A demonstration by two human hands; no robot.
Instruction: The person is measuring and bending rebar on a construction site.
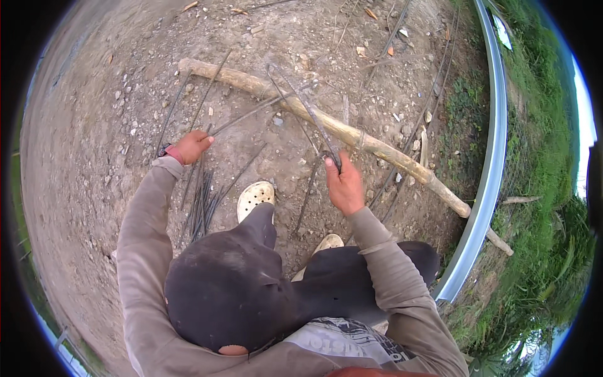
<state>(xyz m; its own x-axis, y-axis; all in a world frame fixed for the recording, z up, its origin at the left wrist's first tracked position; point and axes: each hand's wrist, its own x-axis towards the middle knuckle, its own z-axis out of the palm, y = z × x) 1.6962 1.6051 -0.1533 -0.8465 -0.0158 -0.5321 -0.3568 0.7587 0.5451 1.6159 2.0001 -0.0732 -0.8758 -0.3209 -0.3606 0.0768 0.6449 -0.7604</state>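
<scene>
Outdoors, bare stony ground (94, 125). Person squatting, knees up, pale perforated clogs (254, 198) on both feet. Right hand (344, 185) closed in a fist around the near end of a thin steel rod bent into an angled shape (308, 110); its far legs reach up across a long pale wooden pole (326, 125) lying aslant on the dirt. Left hand (191, 146) curled, fingers closing on the end of another thin straight rod (248, 114) that runs up toward the pole; whether it is fully gripped or only pinched I cannot tell. Below the left hand, just beside the left foot, a loose bundle of straight rods (201, 201) on the ground — too overlapped for an exact count, roughly a dozen. A few single rods lie scattered: two or three left of the pole's far end, one or two near the right foot. One pole; one curved metal rail (493, 157) edging the grass (540, 188) at right. Judging progress: only one bent piece shows, in hand, and the bundle looks untouched, so most of the rods seem left to work.
</scene>
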